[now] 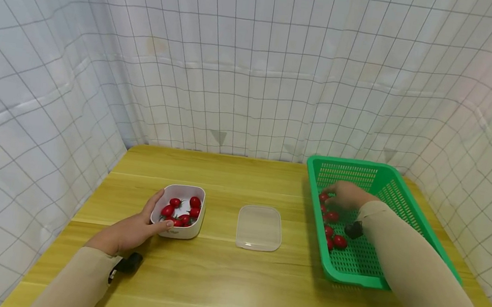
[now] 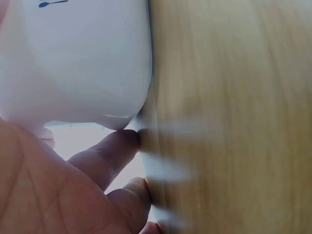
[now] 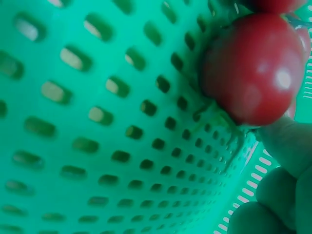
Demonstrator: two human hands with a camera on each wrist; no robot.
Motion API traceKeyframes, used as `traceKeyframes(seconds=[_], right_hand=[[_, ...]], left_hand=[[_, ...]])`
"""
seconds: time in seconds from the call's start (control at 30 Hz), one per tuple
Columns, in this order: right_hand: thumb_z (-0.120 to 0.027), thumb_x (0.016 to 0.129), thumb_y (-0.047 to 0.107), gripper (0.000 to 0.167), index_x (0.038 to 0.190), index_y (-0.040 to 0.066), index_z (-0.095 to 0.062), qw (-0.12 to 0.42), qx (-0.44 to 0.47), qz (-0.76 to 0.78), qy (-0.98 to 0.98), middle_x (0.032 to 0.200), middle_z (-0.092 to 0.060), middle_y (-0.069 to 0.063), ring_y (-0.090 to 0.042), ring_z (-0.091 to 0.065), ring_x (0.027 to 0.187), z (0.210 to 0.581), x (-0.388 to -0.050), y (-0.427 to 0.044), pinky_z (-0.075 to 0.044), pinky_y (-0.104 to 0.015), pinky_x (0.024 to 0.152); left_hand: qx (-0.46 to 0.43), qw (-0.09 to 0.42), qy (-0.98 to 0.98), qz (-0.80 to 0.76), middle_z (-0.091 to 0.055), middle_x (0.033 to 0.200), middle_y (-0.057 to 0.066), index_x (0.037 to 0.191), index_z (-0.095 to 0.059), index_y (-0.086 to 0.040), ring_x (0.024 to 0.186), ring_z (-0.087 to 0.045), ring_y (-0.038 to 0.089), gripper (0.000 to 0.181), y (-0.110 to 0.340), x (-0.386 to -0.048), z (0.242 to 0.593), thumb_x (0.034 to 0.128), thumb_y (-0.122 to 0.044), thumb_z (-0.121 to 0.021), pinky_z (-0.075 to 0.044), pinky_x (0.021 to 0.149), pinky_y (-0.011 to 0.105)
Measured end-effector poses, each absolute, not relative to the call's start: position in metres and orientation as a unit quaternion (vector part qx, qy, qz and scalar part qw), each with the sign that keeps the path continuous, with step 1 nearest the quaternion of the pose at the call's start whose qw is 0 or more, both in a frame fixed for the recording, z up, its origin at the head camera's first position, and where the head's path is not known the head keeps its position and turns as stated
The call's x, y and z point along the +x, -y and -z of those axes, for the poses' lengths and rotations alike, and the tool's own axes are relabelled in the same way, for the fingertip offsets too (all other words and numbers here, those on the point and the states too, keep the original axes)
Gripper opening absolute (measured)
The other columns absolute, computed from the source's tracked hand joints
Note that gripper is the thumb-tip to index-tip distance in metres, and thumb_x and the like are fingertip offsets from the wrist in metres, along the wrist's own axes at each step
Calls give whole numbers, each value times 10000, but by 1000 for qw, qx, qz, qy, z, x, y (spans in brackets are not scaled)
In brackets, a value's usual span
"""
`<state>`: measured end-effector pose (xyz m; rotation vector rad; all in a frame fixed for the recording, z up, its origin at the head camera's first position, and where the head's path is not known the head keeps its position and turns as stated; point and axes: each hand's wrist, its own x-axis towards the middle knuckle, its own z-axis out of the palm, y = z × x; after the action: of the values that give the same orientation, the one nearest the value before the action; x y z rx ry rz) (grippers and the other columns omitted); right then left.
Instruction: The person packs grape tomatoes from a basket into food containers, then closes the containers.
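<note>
My left hand (image 1: 132, 232) grips a white square container (image 1: 194, 229), thumb over its near rim and fingers along its left side. Several small red tomatoes (image 1: 168, 210) with green stems lie inside it. In the left wrist view, fingertips (image 2: 127, 139) sit by the container's lower edge, close to the table. My right hand (image 1: 346, 195) reaches into a green slotted basket (image 1: 352, 278), at its left wall. Finger and thumb are around a tomato (image 1: 323, 198); whether they pinch it is unclear. In the right wrist view, a large-looking tomato (image 3: 253, 68) partly hides the fingertips.
Between container and basket, a translucent square lid (image 1: 260, 228) lies flat on the wooden table (image 1: 221, 283). Loose tomatoes (image 1: 339, 242) line the basket's left side. White gridded sheeting (image 1: 256, 73) encloses the table at the back and both sides.
</note>
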<state>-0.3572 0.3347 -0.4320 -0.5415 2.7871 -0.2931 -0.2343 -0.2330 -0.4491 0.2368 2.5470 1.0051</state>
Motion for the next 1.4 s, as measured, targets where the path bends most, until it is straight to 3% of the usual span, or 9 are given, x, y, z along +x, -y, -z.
traceKeyframes(seconds=[1.4], right_hand=[[-641,1052,221,441,1452,36,-625,172,-169,102,-965,1480,-594,-268,-530,-487,1411,428,-355,-334,-453,-638,1119]], left_hand=[[81,194,-908,-361,-125,1719,324,1685,155,-261,1522,-269,602,1061,232,-231,450,1009,-637,-570,-302,1184,732]])
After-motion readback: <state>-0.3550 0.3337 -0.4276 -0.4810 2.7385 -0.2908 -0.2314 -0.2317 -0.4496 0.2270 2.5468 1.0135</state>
